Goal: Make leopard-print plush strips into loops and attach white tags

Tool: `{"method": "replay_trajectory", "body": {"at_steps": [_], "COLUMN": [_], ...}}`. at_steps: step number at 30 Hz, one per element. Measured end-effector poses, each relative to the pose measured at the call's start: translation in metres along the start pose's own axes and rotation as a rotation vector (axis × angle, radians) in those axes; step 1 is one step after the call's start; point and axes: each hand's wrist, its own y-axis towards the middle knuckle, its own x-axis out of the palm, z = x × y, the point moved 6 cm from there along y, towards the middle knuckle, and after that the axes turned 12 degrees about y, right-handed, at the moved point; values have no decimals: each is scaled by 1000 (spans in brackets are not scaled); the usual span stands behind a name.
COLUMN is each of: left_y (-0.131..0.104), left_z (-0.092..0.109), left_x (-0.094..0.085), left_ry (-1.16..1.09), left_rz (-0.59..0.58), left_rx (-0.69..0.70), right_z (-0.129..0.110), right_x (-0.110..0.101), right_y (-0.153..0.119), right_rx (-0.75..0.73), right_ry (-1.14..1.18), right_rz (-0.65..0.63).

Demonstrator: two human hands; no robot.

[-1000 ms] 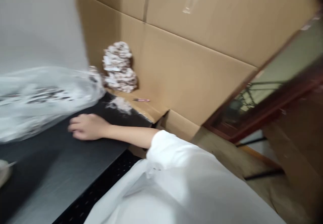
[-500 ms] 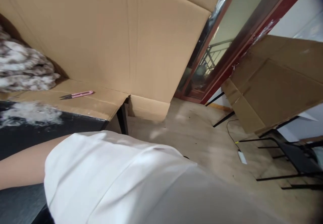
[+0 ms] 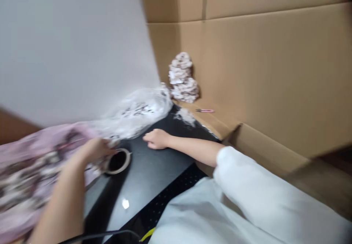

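My left hand reaches over the left part of the black table, beside a roll of tape and the edge of a pink bag. Motion smears its fingers, and what they hold, if anything, is unclear. My right hand is closed above the middle of the table; anything inside it is too small to make out. Beyond it lies a clear plastic bag with small dark and white pieces.
Fluffy brown-and-white bundles are stacked in the far corner against a cardboard wall. Pink thread snips lie on the cardboard strip, near white fluff. A pale wall rises at the left.
The view has swung left from the floor and chairs to the table. Both hands, the pink bag, the clear bag and the tape roll have come into view.
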Motion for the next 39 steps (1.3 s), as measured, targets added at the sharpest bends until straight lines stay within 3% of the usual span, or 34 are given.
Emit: {"method": "replay_trajectory", "body": {"at_steps": [2,4,10,15,18,21,24,26,29,31,33,36,39], "left_y": [-6,-2,13,6,4,5,2,-6,-26,-41,-55,-62,-61], "left_z": [-32,-44,-46,-56,-57,-56,-58,-59,-40,-1,39,71,78], "left_x": [12,22,33,33,32,32,26,17,1,-9,-16,-18,-19], "left_ry": [61,97,166,189,178,150,105,71,-80,-358,-484,-487,-355], "left_rz": [-96,-138,-98,-133,-148,-153,-153,-139,-107,-87,-52,76,190], "left_rx": [-87,-116,-109,-108,-133,-152,-164,-173,-74,214,465,546,473], "right_z": [-8,-20,-56,-55,-41,-19,6,7,-11,-25,-32,-22,4], "right_x": [5,16,50,61,43,11,-25,-40,-49,-48,-43,-34,-21], "right_y": [2,9,48,57,30,-12,-44,-51,-41,-30,-19,-10,-8], "right_rx": [-73,-148,-197,-160,-90,50,312,342,181,41,-61,-88,70], "right_ry": [13,31,86,155,155,86,-52,14,302,494,663,877,1061], "right_rz": [19,30,87,-124,-144,-137,-65,0,153,232,263,317,411]}}
